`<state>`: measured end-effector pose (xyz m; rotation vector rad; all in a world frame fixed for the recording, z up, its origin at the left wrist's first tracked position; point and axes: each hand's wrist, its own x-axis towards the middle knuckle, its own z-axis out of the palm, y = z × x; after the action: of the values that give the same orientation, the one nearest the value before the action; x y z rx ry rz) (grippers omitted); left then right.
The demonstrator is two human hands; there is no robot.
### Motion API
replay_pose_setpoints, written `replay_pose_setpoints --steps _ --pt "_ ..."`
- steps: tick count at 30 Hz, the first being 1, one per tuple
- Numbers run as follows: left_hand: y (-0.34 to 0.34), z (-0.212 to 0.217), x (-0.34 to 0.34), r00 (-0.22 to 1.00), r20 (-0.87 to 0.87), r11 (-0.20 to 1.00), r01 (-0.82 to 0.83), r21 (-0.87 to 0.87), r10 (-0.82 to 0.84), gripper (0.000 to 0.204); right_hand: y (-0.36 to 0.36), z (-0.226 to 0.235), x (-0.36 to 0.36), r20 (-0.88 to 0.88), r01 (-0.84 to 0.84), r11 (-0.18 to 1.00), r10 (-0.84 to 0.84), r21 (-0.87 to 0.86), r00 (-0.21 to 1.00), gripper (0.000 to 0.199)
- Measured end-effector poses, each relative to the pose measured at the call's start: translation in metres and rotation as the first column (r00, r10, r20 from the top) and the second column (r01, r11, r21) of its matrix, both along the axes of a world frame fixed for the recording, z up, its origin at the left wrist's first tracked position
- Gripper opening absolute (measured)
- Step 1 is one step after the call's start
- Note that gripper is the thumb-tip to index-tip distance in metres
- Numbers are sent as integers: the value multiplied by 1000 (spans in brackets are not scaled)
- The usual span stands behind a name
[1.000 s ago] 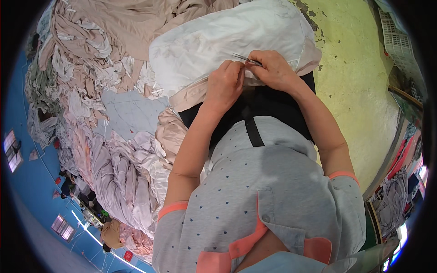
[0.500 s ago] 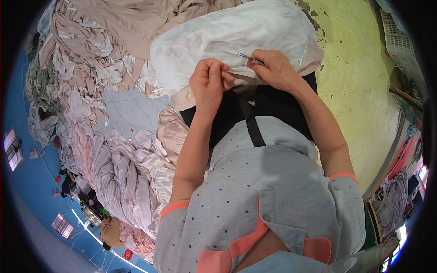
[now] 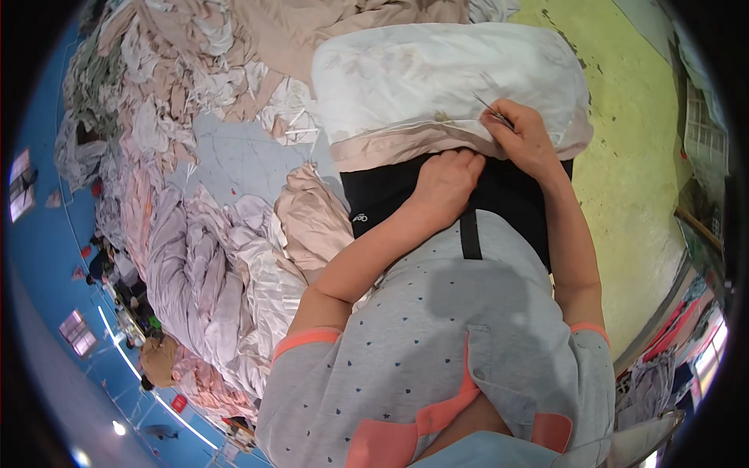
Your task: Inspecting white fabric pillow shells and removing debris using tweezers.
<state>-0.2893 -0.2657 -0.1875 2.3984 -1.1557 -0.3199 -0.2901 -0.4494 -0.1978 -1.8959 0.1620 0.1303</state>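
My right hand [image 3: 524,140] is closed around a pair of thread snips [image 3: 499,116], their thin metal tips pointing up and left over a white cloth [image 3: 390,74]. The cloth is spread across my lap and has a beige border [image 3: 382,148] along its near edge; a few brownish marks show on its white part. Lower and to the left, my left hand [image 3: 449,186] is closed, fingers curled under, against the black fabric [image 3: 390,191] on my lap just below the beige border. Whatever its fingertips hold is hidden.
Heaped beige and white cloth [image 3: 289,39] lies beyond and to the left. Pale lilac and white fabric [image 3: 203,265] is piled on my left, beside a grey floor patch [image 3: 238,156]. To the right are a worn yellow-green floor [image 3: 632,195] and a white plastic crate [image 3: 702,132].
My left hand has moved down and right, from the cloth's edge to the black fabric. My right hand, still with the snips, has shifted right and slightly down; the cloth looks more spread out.
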Motion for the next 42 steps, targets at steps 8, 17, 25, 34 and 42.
replay_pose_setpoints --steps 8,17,25,34,42 --pt "60 14 0 880 189 866 -353 -354 435 12 5 12 -2 -63 -62 998 61 -9 996 24" --pt "116 14 46 797 17 746 -558 -365 604 41 14 2 -2 163 -40 920 112 -390 980 20" --pt "143 13 71 821 -290 789 -561 -250 492 23 1 12 7 225 -31 995 52 -97 973 13" --pt "155 6 78 833 -401 790 -519 -327 381 18 -11 7 7 112 20 998 -13 -66 994 11" --pt "98 28 37 839 -201 767 -543 -341 505 18 39 27 1 443 261 939 -141 -223 886 18"
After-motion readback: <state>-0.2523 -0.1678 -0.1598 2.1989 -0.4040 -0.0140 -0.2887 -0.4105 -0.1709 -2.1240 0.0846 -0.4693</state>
